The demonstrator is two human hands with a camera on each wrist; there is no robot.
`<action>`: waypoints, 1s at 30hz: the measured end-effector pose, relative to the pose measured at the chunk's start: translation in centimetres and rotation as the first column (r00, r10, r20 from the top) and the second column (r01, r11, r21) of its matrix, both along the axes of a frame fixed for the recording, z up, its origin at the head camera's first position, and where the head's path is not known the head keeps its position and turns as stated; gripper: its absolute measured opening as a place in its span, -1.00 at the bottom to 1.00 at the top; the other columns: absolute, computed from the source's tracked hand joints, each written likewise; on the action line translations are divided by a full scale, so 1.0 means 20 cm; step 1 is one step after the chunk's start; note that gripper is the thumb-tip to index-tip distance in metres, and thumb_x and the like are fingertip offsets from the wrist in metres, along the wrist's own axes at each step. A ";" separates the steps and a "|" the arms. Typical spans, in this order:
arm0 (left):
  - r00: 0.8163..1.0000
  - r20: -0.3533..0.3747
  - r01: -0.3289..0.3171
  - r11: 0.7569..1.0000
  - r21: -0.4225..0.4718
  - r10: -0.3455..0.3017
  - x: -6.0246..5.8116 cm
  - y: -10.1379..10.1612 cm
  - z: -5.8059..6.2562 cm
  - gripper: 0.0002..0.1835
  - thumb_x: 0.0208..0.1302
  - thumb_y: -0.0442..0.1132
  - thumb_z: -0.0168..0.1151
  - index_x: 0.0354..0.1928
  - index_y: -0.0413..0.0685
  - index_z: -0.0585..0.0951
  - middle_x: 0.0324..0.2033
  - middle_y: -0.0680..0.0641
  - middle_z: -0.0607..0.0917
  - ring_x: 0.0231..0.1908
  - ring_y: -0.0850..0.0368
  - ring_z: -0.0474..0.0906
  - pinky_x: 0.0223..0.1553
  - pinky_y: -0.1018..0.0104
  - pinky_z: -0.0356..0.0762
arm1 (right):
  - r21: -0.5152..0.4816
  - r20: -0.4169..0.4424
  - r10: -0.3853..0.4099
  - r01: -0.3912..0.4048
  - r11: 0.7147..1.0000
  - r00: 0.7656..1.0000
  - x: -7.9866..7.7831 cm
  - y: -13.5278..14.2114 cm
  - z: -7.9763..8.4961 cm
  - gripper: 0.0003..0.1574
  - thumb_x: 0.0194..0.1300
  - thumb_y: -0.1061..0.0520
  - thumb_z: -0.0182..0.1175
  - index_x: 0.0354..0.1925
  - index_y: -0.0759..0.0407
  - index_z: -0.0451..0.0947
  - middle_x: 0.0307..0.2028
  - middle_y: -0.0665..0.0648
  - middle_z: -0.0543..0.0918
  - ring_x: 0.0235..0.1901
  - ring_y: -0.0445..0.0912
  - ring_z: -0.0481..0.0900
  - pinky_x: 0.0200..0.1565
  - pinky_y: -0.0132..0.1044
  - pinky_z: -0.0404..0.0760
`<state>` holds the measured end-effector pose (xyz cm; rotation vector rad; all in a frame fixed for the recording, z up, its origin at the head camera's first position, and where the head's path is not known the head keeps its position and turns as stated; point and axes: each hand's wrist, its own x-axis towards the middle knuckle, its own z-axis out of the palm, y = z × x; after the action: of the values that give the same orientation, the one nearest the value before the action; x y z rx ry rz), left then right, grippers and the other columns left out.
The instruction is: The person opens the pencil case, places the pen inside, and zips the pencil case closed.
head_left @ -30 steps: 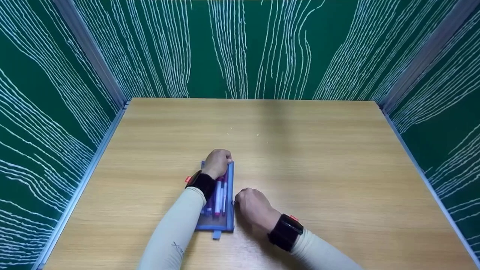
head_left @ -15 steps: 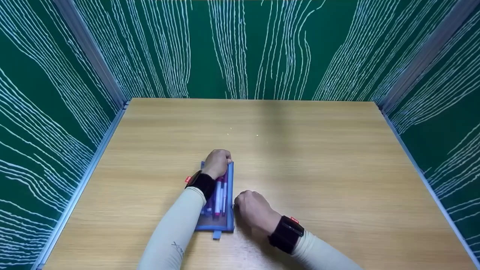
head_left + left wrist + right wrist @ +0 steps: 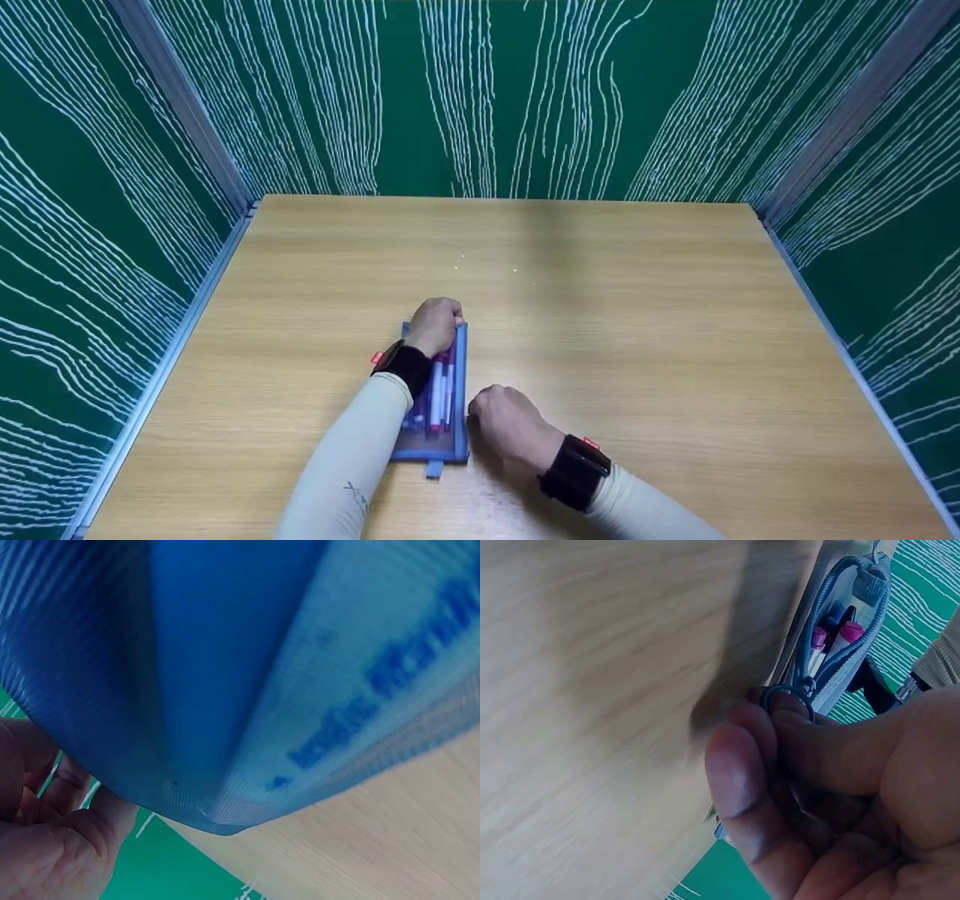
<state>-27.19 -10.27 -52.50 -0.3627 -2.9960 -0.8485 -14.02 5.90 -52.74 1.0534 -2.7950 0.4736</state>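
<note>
A blue mesh pencil case (image 3: 460,390) lies lengthwise on the table, its binding and end tab facing me. Inside are several markers (image 3: 436,401), some with pink caps (image 3: 850,631). My left hand (image 3: 435,326) grips the far end of the case; in the left wrist view its thumb and fingers (image 3: 56,840) are at the case's edge, partly hidden. By the case's right side, my right hand (image 3: 514,424) pinches the zipper's ring pull (image 3: 786,687) between thumb and curled index finger. Past the slider, the zipper (image 3: 827,611) gapes and marker caps show through.
The wooden table (image 3: 637,315) extends around the case, with a few tiny white specks (image 3: 515,270) farther back. Green walls (image 3: 510,97) with white wavy lines enclose its back and sides. Black bands (image 3: 574,472) wrap both wrists.
My right hand has slid slightly toward me along the case's right edge, holding the ring pull. The left hand and the case have stayed in place.
</note>
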 end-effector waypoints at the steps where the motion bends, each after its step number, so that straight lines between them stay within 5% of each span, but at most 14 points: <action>1: 1.000 -0.001 -0.001 1.000 0.001 0.001 0.00 0.00 0.00 -0.87 0.29 -0.32 0.36 -0.42 -0.19 0.70 -0.36 -0.18 0.75 -0.24 -0.14 0.65 -0.09 0.04 0.60 | -0.002 0.005 0.001 -0.001 1.000 1.000 0.00 0.00 0.00 -0.68 0.03 0.44 0.22 -0.67 0.09 0.51 -0.63 0.03 0.59 -0.63 -0.09 0.54 -0.55 -0.22 0.59; 19: 1.000 -0.009 0.012 1.000 -0.023 -0.012 0.00 0.00 -0.01 -0.88 0.29 -0.31 0.35 -0.40 -0.20 0.69 -0.35 -0.19 0.76 -0.22 -0.14 0.65 -0.05 0.04 0.59 | -0.038 -0.001 0.075 -0.075 0.996 0.997 0.03 0.02 0.02 -0.58 -0.11 0.50 0.10 -0.77 0.04 0.33 -0.69 -0.03 0.55 -0.67 -0.19 0.42 -0.60 -0.23 0.50; 30: 1.000 -0.010 0.005 1.000 -0.013 -0.005 -0.01 0.00 -0.01 -0.87 0.30 -0.31 0.36 -0.41 -0.19 0.70 -0.37 -0.19 0.75 -0.24 -0.15 0.65 -0.08 0.04 0.60 | 0.000 0.059 0.082 -0.082 0.997 0.995 0.05 0.02 0.03 -0.60 -0.05 0.52 0.13 -0.73 0.07 0.46 -0.62 0.01 0.64 -0.63 -0.13 0.53 -0.53 -0.24 0.58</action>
<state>-27.39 -10.23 -52.72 -0.3742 -2.9936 -0.8259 -13.01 6.28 -52.13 1.1775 -2.8121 0.5188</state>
